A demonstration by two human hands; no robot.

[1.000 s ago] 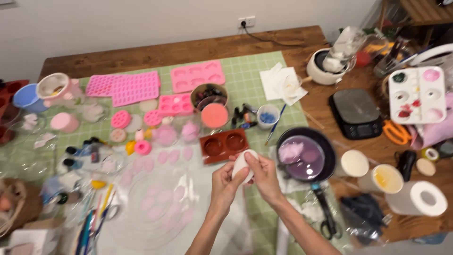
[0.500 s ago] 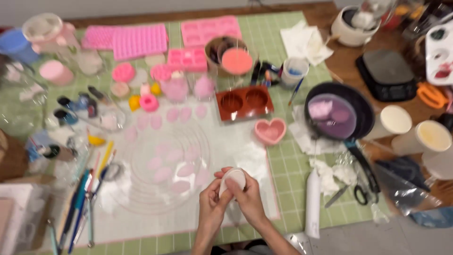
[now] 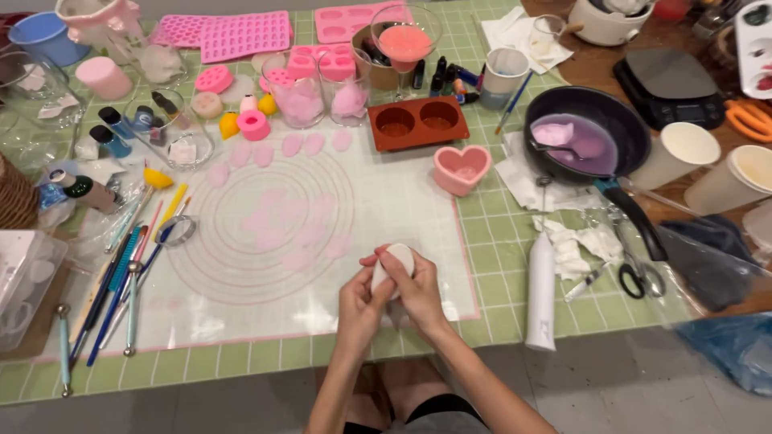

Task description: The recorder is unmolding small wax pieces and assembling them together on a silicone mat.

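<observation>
Both hands closed round one white oval piece [image 3: 393, 268], above the near edge of the clear silicone mat [image 3: 265, 233]. Left hand [image 3: 359, 307] cups it from below-left, right hand [image 3: 418, 291] from the right, thumbs on its face. Long axis tilts away, toward the pink heart mould [image 3: 461, 169].

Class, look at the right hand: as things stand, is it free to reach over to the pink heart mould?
Probably not at once. The right hand and left hand both hold a white round piece. The mat between it and the heart mould lies bare, so the path itself looks open.
</observation>
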